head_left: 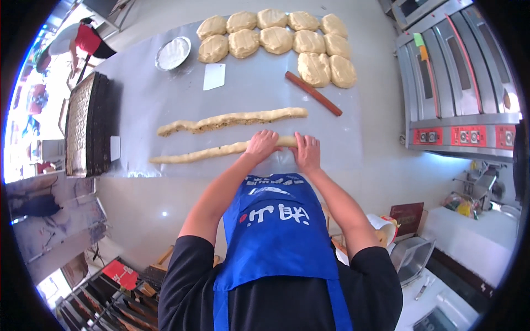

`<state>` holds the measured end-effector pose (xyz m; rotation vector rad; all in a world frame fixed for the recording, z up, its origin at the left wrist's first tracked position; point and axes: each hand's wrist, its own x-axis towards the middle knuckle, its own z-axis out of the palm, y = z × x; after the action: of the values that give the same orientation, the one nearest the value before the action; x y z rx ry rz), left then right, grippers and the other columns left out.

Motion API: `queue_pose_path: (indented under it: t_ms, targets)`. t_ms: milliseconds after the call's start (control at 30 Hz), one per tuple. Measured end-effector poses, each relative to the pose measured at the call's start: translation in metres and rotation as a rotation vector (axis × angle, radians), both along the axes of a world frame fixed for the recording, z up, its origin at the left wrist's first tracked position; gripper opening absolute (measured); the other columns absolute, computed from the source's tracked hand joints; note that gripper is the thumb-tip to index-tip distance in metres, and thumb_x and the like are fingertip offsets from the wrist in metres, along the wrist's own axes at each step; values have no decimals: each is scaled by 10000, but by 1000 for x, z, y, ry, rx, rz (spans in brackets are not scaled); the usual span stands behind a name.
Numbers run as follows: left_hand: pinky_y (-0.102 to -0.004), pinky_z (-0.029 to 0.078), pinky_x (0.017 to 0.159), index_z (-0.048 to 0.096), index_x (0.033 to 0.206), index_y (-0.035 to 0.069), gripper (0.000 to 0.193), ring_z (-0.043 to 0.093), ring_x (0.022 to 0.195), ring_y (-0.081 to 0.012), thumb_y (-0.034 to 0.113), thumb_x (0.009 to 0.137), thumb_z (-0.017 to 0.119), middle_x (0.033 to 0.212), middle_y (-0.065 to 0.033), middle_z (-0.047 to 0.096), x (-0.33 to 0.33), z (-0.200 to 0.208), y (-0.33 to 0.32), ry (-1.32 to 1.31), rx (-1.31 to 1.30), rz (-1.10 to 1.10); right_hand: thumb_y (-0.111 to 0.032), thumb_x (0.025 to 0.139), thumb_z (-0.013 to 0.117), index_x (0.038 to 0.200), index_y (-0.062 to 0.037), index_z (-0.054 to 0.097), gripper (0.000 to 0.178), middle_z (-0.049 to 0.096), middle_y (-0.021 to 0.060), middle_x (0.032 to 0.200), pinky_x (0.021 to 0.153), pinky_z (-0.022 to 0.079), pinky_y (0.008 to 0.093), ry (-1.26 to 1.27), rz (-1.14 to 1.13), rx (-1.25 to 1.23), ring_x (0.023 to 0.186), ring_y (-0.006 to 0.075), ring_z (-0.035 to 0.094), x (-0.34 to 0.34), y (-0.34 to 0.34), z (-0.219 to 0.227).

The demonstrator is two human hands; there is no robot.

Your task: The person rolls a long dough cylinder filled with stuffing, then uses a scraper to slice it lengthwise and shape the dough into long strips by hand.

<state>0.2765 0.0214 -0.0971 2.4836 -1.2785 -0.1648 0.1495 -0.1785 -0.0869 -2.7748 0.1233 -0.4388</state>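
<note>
A long pale dough rope [212, 154] lies across the near part of the table, thin at its left end and thicker toward the right. My left hand [261, 145] is closed over it right of its middle. Close to the rope's right end, my right hand [306, 150] has its fingers curled over the dough. Just beyond lies a second dough rope [248, 117], with a brownish, crumbly filling showing along its near side. The undersides of both hands are hidden.
Several flattened dough pieces [276, 40] stand in rows at the far edge. A wooden rolling pin [313, 94], a white scraper [215, 76] and a bowl of white powder [173, 53] lie on the table [138, 94]. Dark stacked trays [88, 127] border its left; ovens [450, 83] stand right.
</note>
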Motion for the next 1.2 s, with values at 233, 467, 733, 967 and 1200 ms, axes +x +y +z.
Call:
queue_pose_path:
  t_ms: [233, 467, 733, 967, 1200]
  targets:
    - [-516, 554, 936, 666, 1048, 63, 525, 681, 1071, -334, 545, 892, 805, 1049, -111, 676, -26, 41, 20, 158, -73, -18, -413, 997, 742, 1278, -86, 674, 436, 610, 129, 1038, 920, 509, 496, 132, 361, 83, 1014, 347, 625, -3, -40, 32]
    - [-517, 376, 1274, 505, 1612, 36, 785, 456, 1555, -394, 389, 960, 761, 1649, -212, 523, -56, 35, 3, 123, -170, 151, -455, 1104, 559, 1512, 24, 572, 629, 604, 231, 1502, 1193, 403, 575, 67, 197, 160, 1401, 407, 573, -3, 11, 35]
    - [-553, 261, 1347, 506, 1642, 117, 640, 370, 1624, -392, 334, 1054, 631, 1723, -204, 441, -106, 8, 38, 1, -9, 42, -678, 1132, 317, 1736, -79, 359, 851, 283, 184, 1821, 1346, 123, 637, 261, 199, 138, 1697, 374, 233, -72, 48, 18]
    - [-574, 154, 1384, 399, 1709, 83, 830, 236, 1688, -390, 463, 1019, 662, 1786, -251, 313, 14, 30, -28, -77, 41, 297, -662, 1122, 390, 1764, -117, 296, 847, 159, 323, 1814, 1345, 107, 659, 43, -149, 10, 1676, 544, 136, 62, 15, -1]
    - [-573, 126, 1388, 380, 1714, 62, 850, 196, 1696, -419, 460, 1026, 681, 1794, -280, 266, -21, 17, -12, -78, 4, 245, -672, 1132, 331, 1758, -116, 312, 837, 164, 279, 1829, 1336, 112, 665, 172, 40, -124, 1686, 505, 151, 47, -3, 10]
